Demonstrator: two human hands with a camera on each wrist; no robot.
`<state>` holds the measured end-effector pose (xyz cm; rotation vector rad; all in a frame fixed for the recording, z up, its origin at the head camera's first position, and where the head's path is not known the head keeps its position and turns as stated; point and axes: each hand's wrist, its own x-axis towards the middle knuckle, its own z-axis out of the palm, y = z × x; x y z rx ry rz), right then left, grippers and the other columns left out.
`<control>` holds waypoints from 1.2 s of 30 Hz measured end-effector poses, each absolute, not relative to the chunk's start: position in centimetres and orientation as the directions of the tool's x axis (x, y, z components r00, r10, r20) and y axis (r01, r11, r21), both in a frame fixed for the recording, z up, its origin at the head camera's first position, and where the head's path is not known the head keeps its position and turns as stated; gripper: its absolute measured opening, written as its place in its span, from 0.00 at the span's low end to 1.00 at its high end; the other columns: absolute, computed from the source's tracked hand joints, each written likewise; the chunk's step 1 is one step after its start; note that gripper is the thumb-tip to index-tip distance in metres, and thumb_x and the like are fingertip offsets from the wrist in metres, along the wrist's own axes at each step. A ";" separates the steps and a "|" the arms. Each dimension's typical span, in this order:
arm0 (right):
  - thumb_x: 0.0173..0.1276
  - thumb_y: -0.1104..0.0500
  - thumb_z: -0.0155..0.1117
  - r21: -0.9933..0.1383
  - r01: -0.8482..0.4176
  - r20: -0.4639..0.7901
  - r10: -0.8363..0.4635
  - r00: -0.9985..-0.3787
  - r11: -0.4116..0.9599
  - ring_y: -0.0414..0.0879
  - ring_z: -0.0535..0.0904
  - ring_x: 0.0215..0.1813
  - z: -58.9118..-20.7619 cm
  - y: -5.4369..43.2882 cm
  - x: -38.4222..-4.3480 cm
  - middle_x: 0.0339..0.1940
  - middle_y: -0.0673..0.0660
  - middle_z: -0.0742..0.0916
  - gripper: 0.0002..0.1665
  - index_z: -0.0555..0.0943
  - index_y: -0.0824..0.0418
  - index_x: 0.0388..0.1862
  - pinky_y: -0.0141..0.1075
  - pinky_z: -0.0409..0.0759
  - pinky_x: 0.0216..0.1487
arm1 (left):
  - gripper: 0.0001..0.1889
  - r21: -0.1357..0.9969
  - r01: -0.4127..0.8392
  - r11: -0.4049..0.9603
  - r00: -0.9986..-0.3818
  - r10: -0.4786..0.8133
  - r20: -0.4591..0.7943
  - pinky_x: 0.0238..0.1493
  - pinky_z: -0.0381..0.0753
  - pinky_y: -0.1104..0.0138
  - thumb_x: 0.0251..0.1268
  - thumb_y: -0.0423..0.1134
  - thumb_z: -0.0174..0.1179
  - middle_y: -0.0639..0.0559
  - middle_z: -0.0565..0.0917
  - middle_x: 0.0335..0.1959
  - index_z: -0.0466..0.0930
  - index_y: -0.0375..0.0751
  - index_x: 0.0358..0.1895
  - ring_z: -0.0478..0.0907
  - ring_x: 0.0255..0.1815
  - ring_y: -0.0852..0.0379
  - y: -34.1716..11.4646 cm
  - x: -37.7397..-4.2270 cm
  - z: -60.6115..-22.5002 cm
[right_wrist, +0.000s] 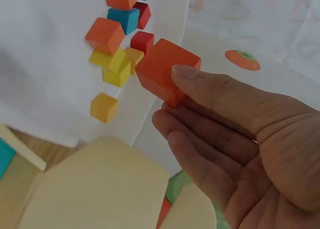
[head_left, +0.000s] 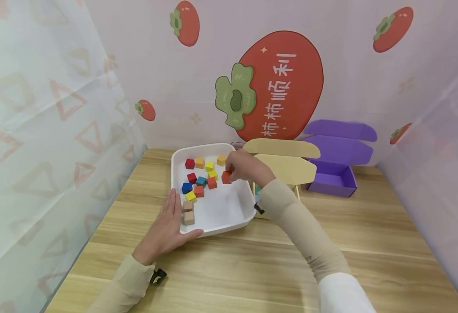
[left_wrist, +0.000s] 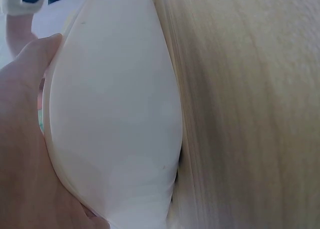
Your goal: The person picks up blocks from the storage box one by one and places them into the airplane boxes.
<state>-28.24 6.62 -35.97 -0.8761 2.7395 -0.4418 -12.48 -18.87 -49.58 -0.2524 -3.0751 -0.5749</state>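
Between thumb and fingers my right hand (head_left: pixel 248 167) pinches an orange-red toy block (right_wrist: pixel 167 69), held above the right part of a white tray (head_left: pixel 222 213). My left hand (head_left: pixel 168 226) rests against the tray's near left corner, its fingers straight along the left side and its thumb at the front rim. In the left wrist view, the thumb (left_wrist: pixel 37 54) touches the rim beside the tray's outer wall (left_wrist: pixel 115 104). Several loose blocks lie in the tray, among them a blue block (head_left: pixel 187 188), a teal block (head_left: pixel 201 181) and two plain wooden blocks (head_left: pixel 188 218) near my left fingers.
Right of the tray stands a cream cardboard box (head_left: pixel 287 167) with its lid raised; blue-green pieces show inside, partly behind my right forearm. Farther right is a purple box (head_left: pixel 332 184), also with a raised lid. A wood-grain table (head_left: pixel 244 269) bears everything, with patterned cloth walls around it.
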 end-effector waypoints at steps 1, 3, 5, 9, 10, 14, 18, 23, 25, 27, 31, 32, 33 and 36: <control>0.63 0.59 0.82 -0.350 -0.524 -0.125 -0.593 -0.795 0.776 0.51 0.82 0.46 -35.7 7.4 -28.0 0.40 0.53 0.90 0.14 0.92 0.58 0.47 0.36 0.88 0.47 | 0.72 0.358 0.161 0.920 -0.987 0.158 0.036 0.82 0.58 0.37 0.56 0.84 0.57 0.36 0.34 0.89 0.37 0.30 0.86 0.37 0.90 0.34 -18.9 -12.5 -49.6; 0.62 0.58 0.82 -0.338 -0.533 -0.116 -0.596 -0.794 0.776 0.50 0.82 0.44 -35.1 8.9 -27.6 0.38 0.53 0.90 0.13 0.93 0.58 0.45 0.36 0.88 0.45 | 0.72 0.360 0.168 0.918 -0.986 0.163 0.044 0.82 0.59 0.38 0.56 0.83 0.57 0.36 0.35 0.89 0.37 0.30 0.86 0.38 0.90 0.34 -18.8 -12.4 -49.6; 0.62 0.58 0.83 -0.317 -0.545 -0.106 -0.600 -0.793 0.776 0.50 0.81 0.41 -34.9 10.6 -27.2 0.35 0.53 0.90 0.11 0.93 0.58 0.42 0.35 0.87 0.42 | 0.72 0.357 0.171 0.918 -0.985 0.166 0.046 0.82 0.58 0.38 0.56 0.83 0.57 0.36 0.35 0.89 0.37 0.30 0.86 0.38 0.90 0.34 -18.8 -12.4 -49.5; 0.61 0.58 0.83 -0.295 -0.550 -0.104 -0.599 -0.794 0.781 0.48 0.80 0.33 -35.0 14.1 -26.6 0.28 0.51 0.88 0.06 0.92 0.57 0.34 0.34 0.83 0.37 | 0.72 0.354 0.171 0.920 -0.985 0.168 0.040 0.83 0.57 0.38 0.56 0.83 0.57 0.35 0.35 0.89 0.37 0.29 0.85 0.38 0.90 0.33 -18.8 -12.2 -49.4; 0.61 0.59 0.83 -0.289 -0.551 -0.104 -0.598 -0.795 0.783 0.47 0.79 0.32 -35.1 15.0 -26.5 0.28 0.51 0.88 0.06 0.92 0.57 0.33 0.34 0.82 0.36 | 0.72 0.353 0.172 0.920 -0.985 0.169 0.039 0.83 0.57 0.38 0.57 0.83 0.57 0.35 0.35 0.89 0.37 0.29 0.85 0.38 0.90 0.33 -18.8 -12.1 -49.4; 0.62 0.60 0.82 -0.255 -0.534 -0.106 -0.572 -0.814 0.806 0.47 0.78 0.31 -35.4 17.8 -25.9 0.27 0.51 0.87 0.06 0.90 0.58 0.30 0.34 0.80 0.35 | 0.72 0.353 0.178 0.919 -0.984 0.174 0.043 0.83 0.57 0.39 0.57 0.83 0.57 0.35 0.35 0.89 0.37 0.29 0.85 0.38 0.90 0.34 -18.9 -12.1 -49.3; 0.62 0.59 0.82 -0.228 -0.500 -0.134 -0.535 -0.834 0.836 0.46 0.78 0.30 -35.8 19.7 -25.3 0.28 0.51 0.87 0.07 0.90 0.58 0.29 0.34 0.79 0.34 | 0.72 0.353 0.179 0.918 -0.983 0.176 0.042 0.83 0.57 0.39 0.57 0.83 0.56 0.35 0.35 0.89 0.37 0.28 0.85 0.37 0.90 0.33 -18.9 -12.1 -49.4; 0.62 0.61 0.81 -0.198 -0.494 -0.173 -0.527 -0.832 0.846 0.46 0.78 0.31 -36.9 21.0 -24.8 0.30 0.53 0.88 0.06 0.90 0.61 0.29 0.35 0.79 0.35 | 0.72 0.349 0.176 0.920 -0.984 0.173 0.041 0.83 0.57 0.38 0.57 0.83 0.57 0.34 0.35 0.89 0.37 0.28 0.85 0.37 0.90 0.33 -18.9 -12.2 -49.4; 0.62 0.63 0.81 -0.190 -0.488 -0.185 -0.519 -0.835 0.852 0.46 0.78 0.32 -37.5 21.4 -24.7 0.30 0.53 0.88 0.06 0.90 0.61 0.29 0.36 0.80 0.35 | 0.72 0.346 0.178 0.921 -0.984 0.174 0.044 0.83 0.57 0.39 0.58 0.83 0.56 0.34 0.35 0.89 0.38 0.28 0.85 0.38 0.90 0.33 -18.9 -12.2 -49.4; 0.61 0.65 0.80 -0.189 -0.475 -0.193 -0.506 -0.840 0.860 0.46 0.77 0.31 -38.1 21.6 -24.6 0.30 0.53 0.88 0.06 0.89 0.61 0.27 0.35 0.79 0.34 | 0.71 0.344 0.181 0.921 -0.983 0.177 0.045 0.83 0.57 0.39 0.58 0.83 0.56 0.34 0.35 0.89 0.38 0.28 0.85 0.38 0.90 0.33 -18.8 -12.2 -49.4; 0.60 0.67 0.80 -0.185 -0.471 -0.189 -0.502 -0.844 0.862 0.45 0.73 0.27 -39.3 22.0 -24.7 0.24 0.52 0.84 0.12 0.86 0.60 0.21 0.33 0.72 0.29 | 0.71 0.346 0.180 0.921 -0.983 0.179 0.037 0.83 0.56 0.39 0.58 0.83 0.56 0.34 0.34 0.89 0.37 0.28 0.85 0.38 0.90 0.33 -18.8 -12.3 -49.4; 0.60 0.67 0.80 -0.187 -0.472 -0.187 -0.503 -0.844 0.862 0.44 0.72 0.26 -39.6 22.0 -24.7 0.23 0.52 0.83 0.13 0.85 0.61 0.20 0.33 0.70 0.28 | 0.71 0.347 0.179 0.921 -0.983 0.178 0.035 0.83 0.56 0.39 0.58 0.83 0.56 0.34 0.34 0.89 0.37 0.28 0.85 0.38 0.90 0.33 -18.8 -12.3 -49.4; 0.60 0.67 0.80 -0.183 -0.479 -0.179 -0.508 -0.842 0.858 0.44 0.71 0.26 -39.9 22.0 -24.7 0.22 0.52 0.82 0.13 0.84 0.60 0.20 0.33 0.70 0.28 | 0.71 0.347 0.177 0.921 -0.984 0.176 0.033 0.83 0.56 0.39 0.58 0.83 0.56 0.34 0.34 0.89 0.37 0.28 0.85 0.38 0.90 0.33 -18.8 -12.3 -49.4; 0.60 0.67 0.80 -0.168 -0.484 -0.170 -0.509 -0.844 0.859 0.45 0.73 0.27 -40.7 21.9 -24.7 0.23 0.53 0.83 0.11 0.85 0.61 0.23 0.33 0.74 0.29 | 0.71 0.346 0.173 0.922 -0.985 0.172 0.034 0.83 0.57 0.38 0.58 0.83 0.56 0.34 0.35 0.89 0.37 0.28 0.85 0.38 0.90 0.33 -18.8 -12.3 -49.4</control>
